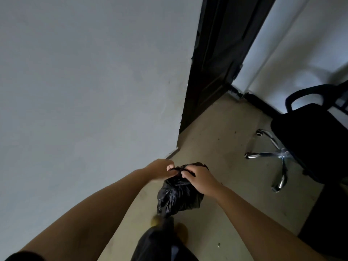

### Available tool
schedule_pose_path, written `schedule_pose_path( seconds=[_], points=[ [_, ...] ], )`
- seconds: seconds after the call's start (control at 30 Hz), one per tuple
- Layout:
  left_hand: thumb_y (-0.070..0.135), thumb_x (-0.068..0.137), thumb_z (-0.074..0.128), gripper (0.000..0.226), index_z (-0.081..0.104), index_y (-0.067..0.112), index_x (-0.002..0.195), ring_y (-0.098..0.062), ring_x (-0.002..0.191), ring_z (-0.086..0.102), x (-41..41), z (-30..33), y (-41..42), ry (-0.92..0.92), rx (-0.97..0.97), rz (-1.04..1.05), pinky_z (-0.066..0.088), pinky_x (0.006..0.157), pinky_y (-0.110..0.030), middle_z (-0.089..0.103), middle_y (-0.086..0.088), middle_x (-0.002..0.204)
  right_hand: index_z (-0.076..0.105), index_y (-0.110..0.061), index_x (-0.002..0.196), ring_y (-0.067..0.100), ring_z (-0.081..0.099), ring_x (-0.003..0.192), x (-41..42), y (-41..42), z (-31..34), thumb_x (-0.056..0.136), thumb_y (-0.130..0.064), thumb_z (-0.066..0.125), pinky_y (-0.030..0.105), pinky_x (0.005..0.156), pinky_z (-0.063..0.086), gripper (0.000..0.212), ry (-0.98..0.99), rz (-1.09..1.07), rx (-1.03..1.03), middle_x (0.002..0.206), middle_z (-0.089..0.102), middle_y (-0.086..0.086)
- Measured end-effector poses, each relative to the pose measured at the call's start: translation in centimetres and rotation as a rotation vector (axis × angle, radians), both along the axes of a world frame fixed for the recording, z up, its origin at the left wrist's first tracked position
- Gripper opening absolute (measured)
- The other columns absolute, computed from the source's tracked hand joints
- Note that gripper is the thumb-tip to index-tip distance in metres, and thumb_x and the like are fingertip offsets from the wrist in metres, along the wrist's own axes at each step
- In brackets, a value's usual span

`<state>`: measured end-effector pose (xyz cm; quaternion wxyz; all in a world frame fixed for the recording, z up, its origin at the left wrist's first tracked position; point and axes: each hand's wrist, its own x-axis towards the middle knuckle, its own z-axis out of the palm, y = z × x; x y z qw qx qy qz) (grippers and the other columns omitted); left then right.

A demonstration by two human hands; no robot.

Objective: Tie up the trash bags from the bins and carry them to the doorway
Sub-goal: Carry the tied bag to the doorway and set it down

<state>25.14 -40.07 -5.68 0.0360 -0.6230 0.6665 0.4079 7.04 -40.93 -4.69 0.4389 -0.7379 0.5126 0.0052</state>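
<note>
The black trash bag (178,194) is glossy, wrinkled and bulging, with its top gathered. The left hand (160,169) and the right hand (200,178) both pinch this gathered top, near the dark doorway (212,63).

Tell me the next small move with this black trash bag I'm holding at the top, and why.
Probably pull the two ends apart to cinch the knot. Both the left hand and the right hand pinch the gathered neck of the black trash bag, which hangs above the floor; whether the knot is finished cannot be told. The dark doorway lies just ahead.
</note>
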Motion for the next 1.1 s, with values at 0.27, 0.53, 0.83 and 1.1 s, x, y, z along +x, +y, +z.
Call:
schedule_pose_path(
  seconds=[0.27, 0.53, 0.83, 1.1],
  points=[
    [0.027, 0.099, 0.036, 0.035, 0.051, 0.017, 0.128, -0.023, 0.115, 0.054, 4.4, -10.1, -10.8, -0.402, -0.237, -0.366, 0.040, 0.098, -0.035, 0.057, -0.005, 0.125, 0.064, -0.006, 0.100, 0.020, 0.064, 0.088, 5.4, -7.1, -15.2, 0.098, -0.031, 0.044, 0.031, 0.076, 0.047, 0.032, 0.037, -0.017, 0.099, 0.099, 0.070, 0.009],
    [0.004, 0.073, 0.061, 0.015, 0.060, 0.013, 0.061, -0.026, 0.062, 0.058, 10.2, -17.8, -12.6, -0.705, -0.814, -0.857, 0.053, 0.081, -0.034, 0.056, -0.004, 0.059, 0.062, -0.005, 0.105, 0.027, 0.064, 0.089, 6.4, -10.8, -30.6, 0.099, -0.032, 0.042, 0.038, 0.076, 0.050, 0.034, 0.169, -0.003, 0.083, 0.099, 0.069, 0.014],
    [0.001, 0.076, 0.050, 0.020, 0.052, 0.013, 0.059, -0.027, 0.059, 0.053, 10.8, -19.0, -12.9, -0.667, -0.940, -0.870, 0.052, 0.080, -0.033, 0.050, -0.004, 0.057, 0.044, -0.022, 0.067, 0.016, 0.048, 0.063, 6.7, -8.8, -38.9, 0.099, -0.030, 0.044, 0.030, 0.066, 0.036, 0.033, 0.257, -0.029, 0.201, 0.068, 0.050, 0.002],
    [0.022, 0.098, 0.032, 0.035, 0.056, 0.015, 0.123, -0.023, 0.107, 0.053, 8.2, -13.4, -12.1, -0.531, -0.426, -0.601, 0.044, 0.094, -0.036, 0.061, -0.004, 0.114, 0.024, -0.018, 0.149, 0.028, 0.046, 0.130, 5.7, -11.1, -24.2, 0.097, -0.031, 0.047, 0.038, 0.103, 0.042, 0.058, 0.293, 0.049, 0.208, 0.148, 0.040, 0.008]
  ],
)
